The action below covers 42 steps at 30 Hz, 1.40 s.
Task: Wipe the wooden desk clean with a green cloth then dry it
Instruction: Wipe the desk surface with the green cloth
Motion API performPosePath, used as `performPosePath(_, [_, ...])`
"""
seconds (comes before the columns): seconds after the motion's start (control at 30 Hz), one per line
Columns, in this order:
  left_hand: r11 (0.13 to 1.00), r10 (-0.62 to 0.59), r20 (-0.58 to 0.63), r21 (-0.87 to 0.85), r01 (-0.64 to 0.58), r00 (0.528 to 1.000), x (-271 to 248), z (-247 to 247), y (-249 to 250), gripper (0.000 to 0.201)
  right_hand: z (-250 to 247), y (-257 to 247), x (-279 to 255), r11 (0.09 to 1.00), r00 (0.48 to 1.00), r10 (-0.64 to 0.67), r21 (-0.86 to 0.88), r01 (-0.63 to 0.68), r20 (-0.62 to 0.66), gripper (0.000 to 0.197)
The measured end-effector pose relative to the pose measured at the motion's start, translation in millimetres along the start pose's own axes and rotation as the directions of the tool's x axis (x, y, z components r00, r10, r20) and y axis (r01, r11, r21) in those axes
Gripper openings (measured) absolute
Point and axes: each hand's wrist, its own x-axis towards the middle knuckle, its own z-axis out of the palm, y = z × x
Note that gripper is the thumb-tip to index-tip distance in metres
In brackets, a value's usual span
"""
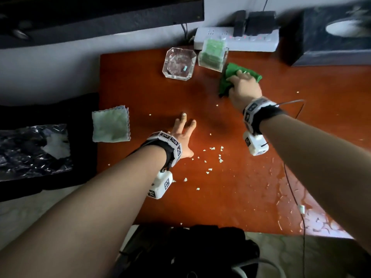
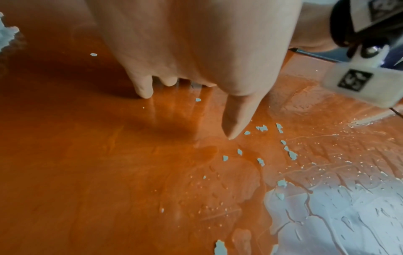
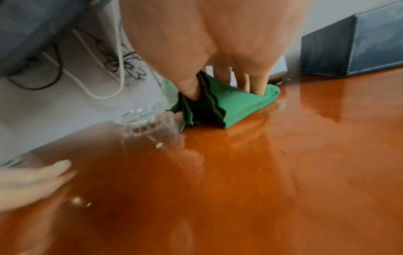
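Note:
The reddish wooden desk (image 1: 150,87) is strewn with several pale crumbs (image 1: 210,157) near its middle. At the far side lies the dark green cloth (image 1: 225,82), bunched under my right hand (image 1: 242,82). In the right wrist view the thumb and fingers of that right hand (image 3: 222,81) pinch the green cloth (image 3: 235,103) into a tent against the desk (image 3: 261,172). My left hand (image 1: 184,129) rests flat on the wood with fingers spread, holding nothing. In the left wrist view its thumb (image 2: 237,117) points at the crumbs (image 2: 261,128).
A folded pale cloth (image 1: 110,124) lies at the desk's left edge. A glass ashtray (image 1: 179,63) and a clear box of green sheets (image 1: 213,55) stand just left of the green cloth. Behind are a power strip (image 1: 236,40) and a dark box (image 1: 331,35). Wet streaks (image 1: 291,197) cover the near right.

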Motion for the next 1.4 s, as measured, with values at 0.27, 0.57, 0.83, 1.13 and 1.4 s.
performPosePath(0.27, [0.998, -0.007, 0.042, 0.065, 0.005, 0.999, 3, -4, 0, 0.108, 26, -6, -103, 0.996, 0.983, -0.073, 0.053, 0.065, 0.169, 0.04])
performPosePath(0.57, [0.996, -0.018, 0.03, 0.083, 0.015, 0.999, 3, -2, 2, 0.11, -57, 49, -88, 0.896, 0.959, 0.253, 0.403, -0.184, -0.124, 0.048])
performPosePath(0.83, [0.995, -0.032, 0.009, 0.095, 0.031, 0.999, 5, 2, 0, 0.115, -109, 125, -55, 0.863, 0.836, 0.486, 0.294, -0.412, -0.256, 0.04])
performPosePath(1.13, [0.994, -0.05, 0.015, 0.094, 0.049, 0.999, 4, 2, 3, 0.115, -6, 120, -71, 0.891, 0.881, 0.436, 0.223, -0.395, -0.181, 0.041])
performPosePath(1.4, [0.997, -0.037, -0.01, 0.065, 0.038, 0.999, 1, 2, 5, 0.116, 65, 31, -129, 0.964, 0.965, 0.25, 0.114, -0.24, -0.083, 0.058])
